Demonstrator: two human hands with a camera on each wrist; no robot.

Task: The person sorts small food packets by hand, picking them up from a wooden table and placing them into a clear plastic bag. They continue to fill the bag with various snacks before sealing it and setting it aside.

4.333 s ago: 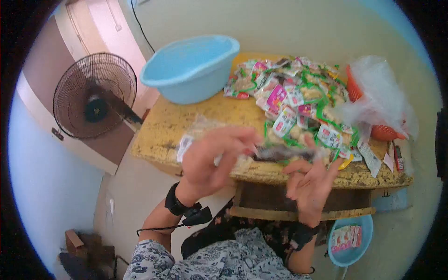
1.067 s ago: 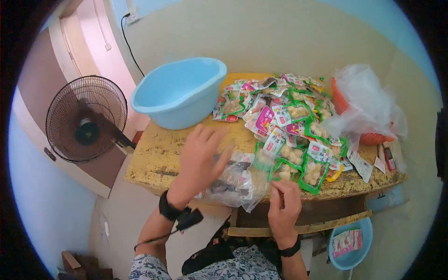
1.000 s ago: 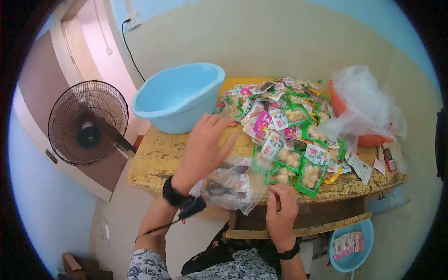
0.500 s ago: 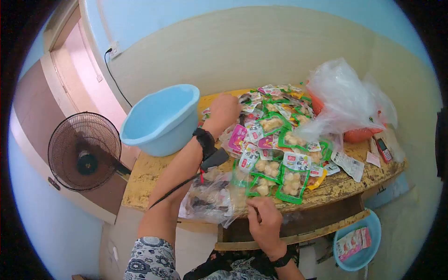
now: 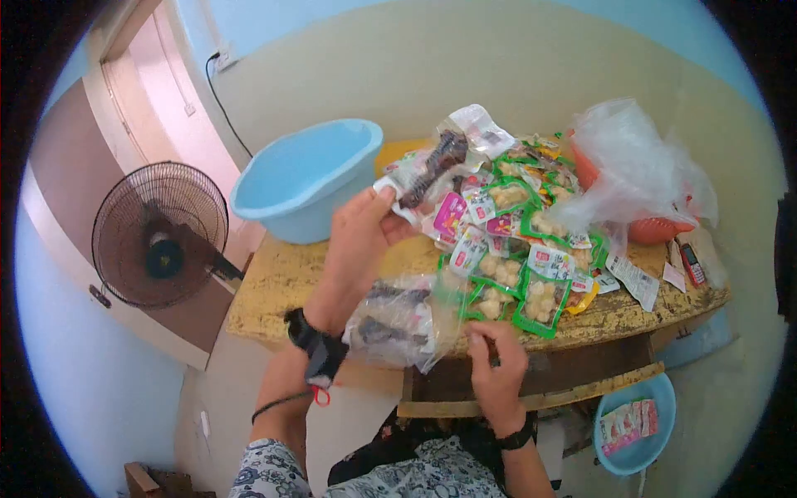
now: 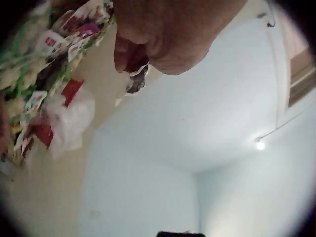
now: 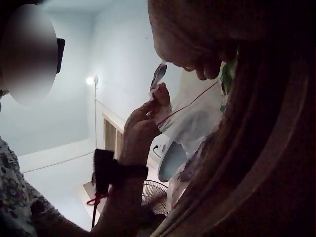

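My left hand (image 5: pixel 353 245) pinches one end of a clear snack packet (image 5: pixel 438 164) with a dark, knobbly strip of food inside, raised above the pile. In the left wrist view, part of the packet (image 6: pixel 137 81) shows past the curled fingers. At the table's front edge my right hand (image 5: pixel 500 373) grips the edge of a clear plastic bag (image 5: pixel 444 336); more dark-filled packets (image 5: pixel 390 328) lie inside it. The right wrist view shows the bag's red-lined side (image 7: pixel 192 113) stretching from the right fingers. Behind is a heap of snack packets (image 5: pixel 498 270), many green-edged with pale pieces.
A light blue basin (image 5: pixel 303 187) stands at the table's back left. To the right, a red basket (image 5: pixel 656 230) lies under crumpled clear plastic (image 5: pixel 631 174), near a phone (image 5: pixel 691 264). Below are an open drawer (image 5: pixel 531 398) and a smaller basin (image 5: pixel 610 456). A fan (image 5: pixel 162 236) stands left.
My left hand has reached to the heap's back left, taken a dark-filled packet and drawn back with it raised. The right hand has stayed at the bag's edge.
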